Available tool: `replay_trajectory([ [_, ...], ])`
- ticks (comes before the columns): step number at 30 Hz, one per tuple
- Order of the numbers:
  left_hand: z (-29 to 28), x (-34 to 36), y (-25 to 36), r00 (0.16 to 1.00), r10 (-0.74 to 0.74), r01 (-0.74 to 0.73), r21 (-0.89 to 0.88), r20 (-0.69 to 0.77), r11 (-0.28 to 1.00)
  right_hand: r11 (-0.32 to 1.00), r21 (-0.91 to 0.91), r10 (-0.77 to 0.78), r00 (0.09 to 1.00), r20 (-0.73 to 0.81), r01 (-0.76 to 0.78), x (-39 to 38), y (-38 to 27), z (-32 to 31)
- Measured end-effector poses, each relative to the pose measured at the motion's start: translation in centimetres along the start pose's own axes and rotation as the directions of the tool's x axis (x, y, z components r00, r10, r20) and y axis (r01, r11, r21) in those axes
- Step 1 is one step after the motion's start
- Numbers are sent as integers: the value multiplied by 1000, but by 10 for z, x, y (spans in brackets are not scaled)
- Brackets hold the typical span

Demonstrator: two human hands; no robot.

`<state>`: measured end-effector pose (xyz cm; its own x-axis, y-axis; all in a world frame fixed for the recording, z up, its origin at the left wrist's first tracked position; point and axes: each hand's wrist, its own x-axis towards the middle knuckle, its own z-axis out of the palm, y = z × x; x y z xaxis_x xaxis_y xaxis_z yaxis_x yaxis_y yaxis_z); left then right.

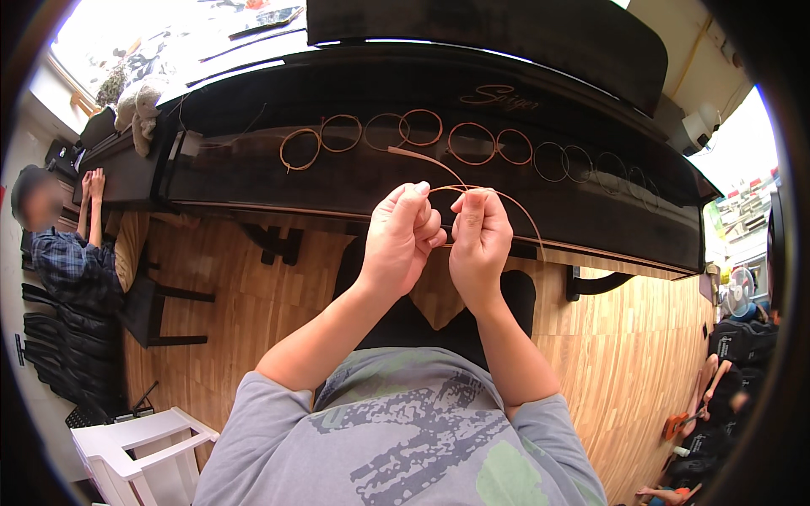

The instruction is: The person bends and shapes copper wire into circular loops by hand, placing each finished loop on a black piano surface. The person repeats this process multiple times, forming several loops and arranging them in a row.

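My left hand [407,236] and my right hand [477,244] pinch a bronze-coloured wire string [529,215] held up in front of the glossy black piano [337,185]. The string bends in curves between and around my fingers, one loose end arching up to the left and another hanging down past my right hand. Along the piano's top lie several coiled strings: reddish and brass rings [472,158] toward the middle and paler silver rings [579,164] to the right.
At the far left a person [67,270] sits on a black bench [148,312], hands on a black surface. A white chair [131,455] stands at the lower left. A fan [739,295], black bags [734,341] and a person's bare limbs with an orange instrument [675,426] are at the right.
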<state>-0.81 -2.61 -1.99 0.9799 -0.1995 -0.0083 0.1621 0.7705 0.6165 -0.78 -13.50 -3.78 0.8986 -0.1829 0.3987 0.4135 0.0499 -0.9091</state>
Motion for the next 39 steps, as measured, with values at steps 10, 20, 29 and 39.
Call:
replay_trajectory([
  [10,-1,3,0,996,82,-77,176,-21,981,954,-254,-177,984,-39,161,3,-5,-1],
  [20,-1,3,0,966,235,-258,386,105,886,842,-444,-332,943,20,306,5,-7,-6],
  [29,2,8,2,947,315,-297,525,58,798,804,-474,-366,927,83,360,2,-4,-6],
  [39,0,5,13,970,240,-206,399,-37,893,856,392,241,932,271,-336,9,9,-47],
])
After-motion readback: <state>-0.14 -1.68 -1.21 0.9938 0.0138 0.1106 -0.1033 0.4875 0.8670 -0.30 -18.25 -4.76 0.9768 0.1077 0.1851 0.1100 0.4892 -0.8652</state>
